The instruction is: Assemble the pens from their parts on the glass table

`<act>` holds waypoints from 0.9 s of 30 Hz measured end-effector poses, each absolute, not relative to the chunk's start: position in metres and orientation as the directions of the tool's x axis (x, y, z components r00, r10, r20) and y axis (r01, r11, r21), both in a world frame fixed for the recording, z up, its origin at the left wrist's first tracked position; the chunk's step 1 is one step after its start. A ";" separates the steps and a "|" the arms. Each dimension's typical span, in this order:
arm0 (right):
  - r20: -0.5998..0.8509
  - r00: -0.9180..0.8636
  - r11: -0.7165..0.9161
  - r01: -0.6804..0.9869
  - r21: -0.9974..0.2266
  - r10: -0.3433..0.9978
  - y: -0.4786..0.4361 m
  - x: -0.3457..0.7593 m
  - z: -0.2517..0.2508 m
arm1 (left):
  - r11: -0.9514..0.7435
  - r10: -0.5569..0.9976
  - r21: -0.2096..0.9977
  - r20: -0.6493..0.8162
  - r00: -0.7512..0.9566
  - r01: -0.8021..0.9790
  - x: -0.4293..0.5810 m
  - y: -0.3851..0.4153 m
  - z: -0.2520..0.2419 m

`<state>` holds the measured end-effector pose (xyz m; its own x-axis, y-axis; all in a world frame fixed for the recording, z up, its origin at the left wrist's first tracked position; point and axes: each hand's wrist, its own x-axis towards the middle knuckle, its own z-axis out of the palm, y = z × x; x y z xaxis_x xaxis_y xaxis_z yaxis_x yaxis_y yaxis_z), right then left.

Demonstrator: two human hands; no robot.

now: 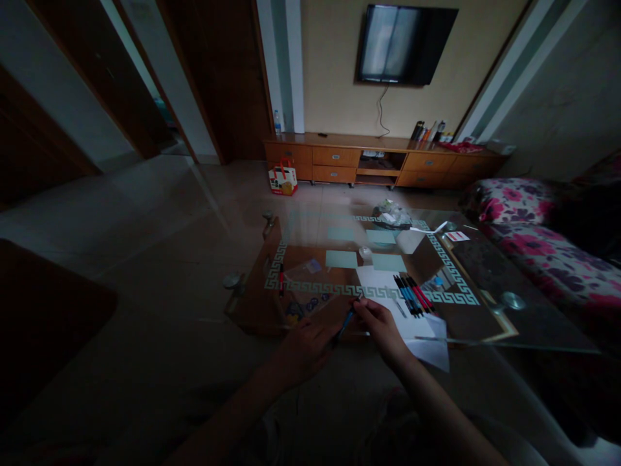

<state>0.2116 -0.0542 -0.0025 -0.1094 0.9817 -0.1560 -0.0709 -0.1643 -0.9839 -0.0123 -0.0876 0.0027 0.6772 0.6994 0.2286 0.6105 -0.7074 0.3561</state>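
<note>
Left hand (310, 343) had its fingers curled around the lower end of a blue pen (347, 318), while the right hand (376, 321) pinched its upper end between thumb and fingertips. That pen slanted over the near edge of the glass coffee table (449, 262), just left of some white paper (376, 279). On the paper lay a row of black, blue and red pens (413, 296), side by side. One red-and-black pen (281, 280) lay well apart, towards the tabletop's left.
</note>
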 end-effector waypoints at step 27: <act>-0.071 -0.257 -0.079 -0.019 -0.997 0.964 -0.056 0.202 0.006 | -0.777 0.627 0.334 0.331 0.705 0.534 -0.013 -0.090 0.004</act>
<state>0.2018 -0.0558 0.0061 -0.2568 0.9638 -0.0712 -0.0194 -0.0788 -0.9967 -0.0135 -0.0902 0.0040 0.7049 0.6271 0.3313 0.5340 -0.7767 0.3339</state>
